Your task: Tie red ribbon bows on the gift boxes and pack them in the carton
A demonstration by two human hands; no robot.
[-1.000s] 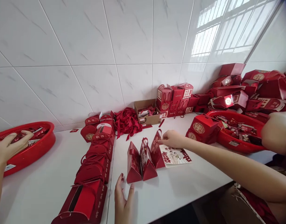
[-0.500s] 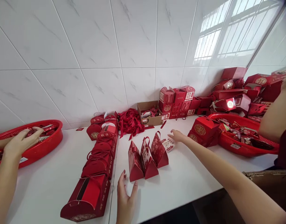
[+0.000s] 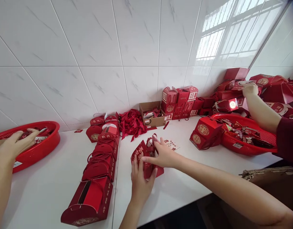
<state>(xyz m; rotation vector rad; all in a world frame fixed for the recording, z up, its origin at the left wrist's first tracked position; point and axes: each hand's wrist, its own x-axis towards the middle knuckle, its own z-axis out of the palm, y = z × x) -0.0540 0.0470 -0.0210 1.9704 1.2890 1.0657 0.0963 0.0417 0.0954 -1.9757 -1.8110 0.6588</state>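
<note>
Near the middle of the white table, my left hand (image 3: pixel 141 183) rests round the near side of a bunched group of red triangular boxes (image 3: pixel 139 152), fingers on one face and thumb at the other side. Reaching in from the right, my right hand (image 3: pixel 164 155) grips the same boxes near their tops, beside a pale ribbon loop (image 3: pixel 154 137). The boxes lean together, partly hidden by both hands. A small printed card (image 3: pixel 171 144) lies just behind my right hand.
A row of red boxes (image 3: pixel 98 171) stands left, with ribbons (image 3: pixel 132 124) and a carton (image 3: pixel 154 120) behind. Red baskets (image 3: pixel 47 144) (image 3: pixel 246 151) flank the table. Another person's hands are at the left basket (image 3: pixel 16 144) and right box pile (image 3: pixel 250 89).
Both my hands have closed in on the triangular boxes, which are now pressed together and tilted. My right hand has left the card. At right, another person's hand has moved left over the box pile.
</note>
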